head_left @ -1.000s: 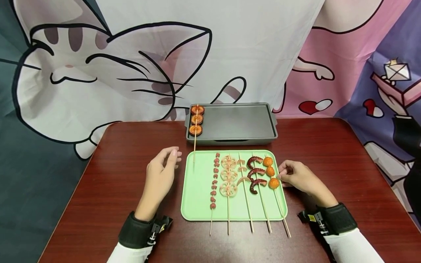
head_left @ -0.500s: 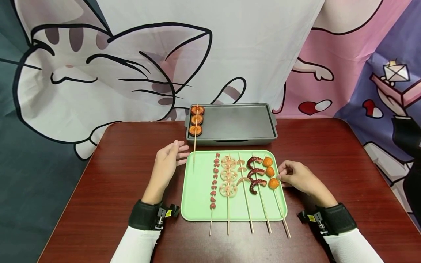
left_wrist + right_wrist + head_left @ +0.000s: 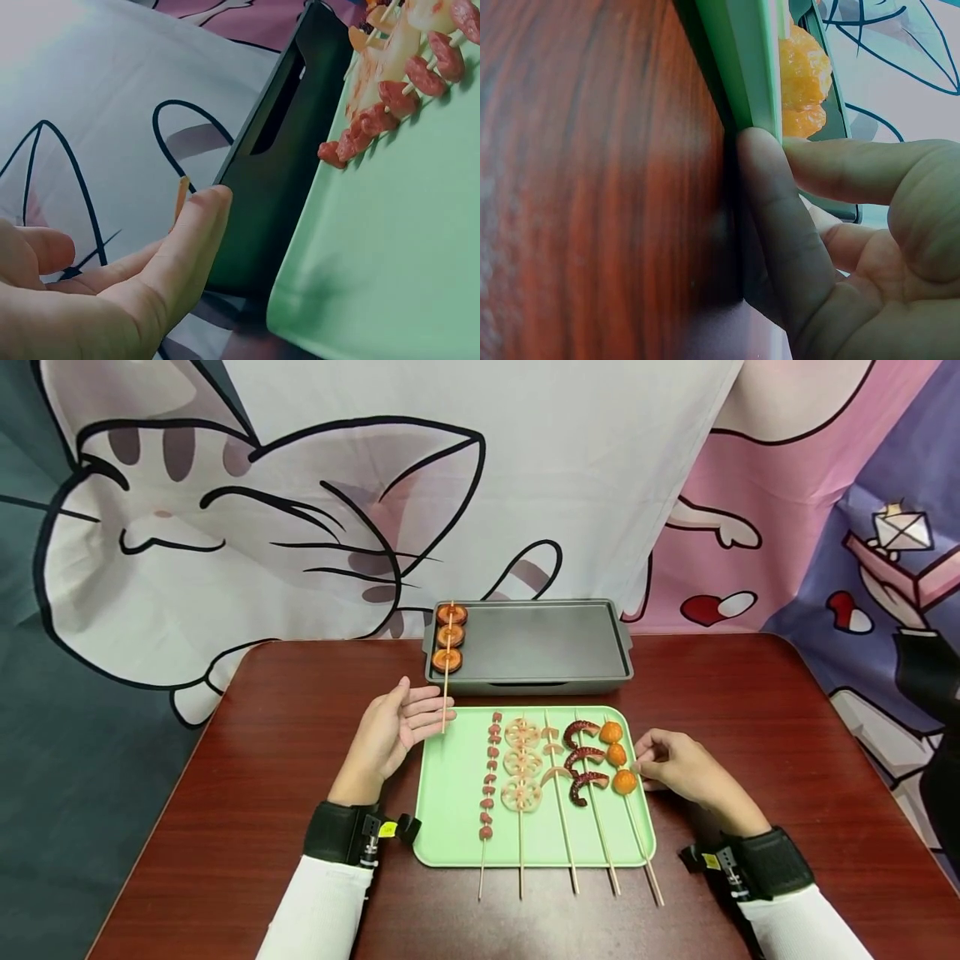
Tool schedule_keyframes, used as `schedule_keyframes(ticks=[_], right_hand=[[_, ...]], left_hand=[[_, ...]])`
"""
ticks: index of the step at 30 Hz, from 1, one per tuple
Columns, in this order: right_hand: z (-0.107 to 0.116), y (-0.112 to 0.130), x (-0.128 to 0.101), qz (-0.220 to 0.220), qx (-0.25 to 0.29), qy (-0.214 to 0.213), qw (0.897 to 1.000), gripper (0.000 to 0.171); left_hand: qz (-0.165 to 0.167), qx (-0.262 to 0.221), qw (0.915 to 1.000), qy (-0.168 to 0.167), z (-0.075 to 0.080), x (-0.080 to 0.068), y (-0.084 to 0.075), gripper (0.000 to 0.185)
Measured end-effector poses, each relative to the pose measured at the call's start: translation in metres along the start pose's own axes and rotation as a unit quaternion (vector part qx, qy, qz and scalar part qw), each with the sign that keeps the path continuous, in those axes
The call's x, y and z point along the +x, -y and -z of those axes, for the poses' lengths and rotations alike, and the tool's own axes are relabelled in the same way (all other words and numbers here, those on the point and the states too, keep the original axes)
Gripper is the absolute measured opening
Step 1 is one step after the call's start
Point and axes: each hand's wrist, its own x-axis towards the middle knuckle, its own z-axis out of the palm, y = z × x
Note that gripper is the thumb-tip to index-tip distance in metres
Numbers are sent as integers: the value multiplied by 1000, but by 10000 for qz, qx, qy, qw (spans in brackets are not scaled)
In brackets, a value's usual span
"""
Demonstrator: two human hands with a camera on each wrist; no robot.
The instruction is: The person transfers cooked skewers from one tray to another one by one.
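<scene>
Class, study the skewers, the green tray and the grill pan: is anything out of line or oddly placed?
One thing: the skewer of three brown rounds lies in the grill pan with its stick overhanging the front rim toward the green tray, by the left hand. The other five lie in a neat row.

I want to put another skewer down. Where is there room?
The dark griddle pan is bare right of the mushroom skewer. The green tray has a free strip left of the sausage skewer. Its right half is crowded, with the right hand at its edge.
</scene>
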Motion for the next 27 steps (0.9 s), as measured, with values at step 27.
schedule_keyframes(ticks=[27], right_hand=[[2, 0, 1, 59, 56, 19, 10000, 13]], left_hand=[[238, 284, 9992, -135, -2, 24, 9, 44]])
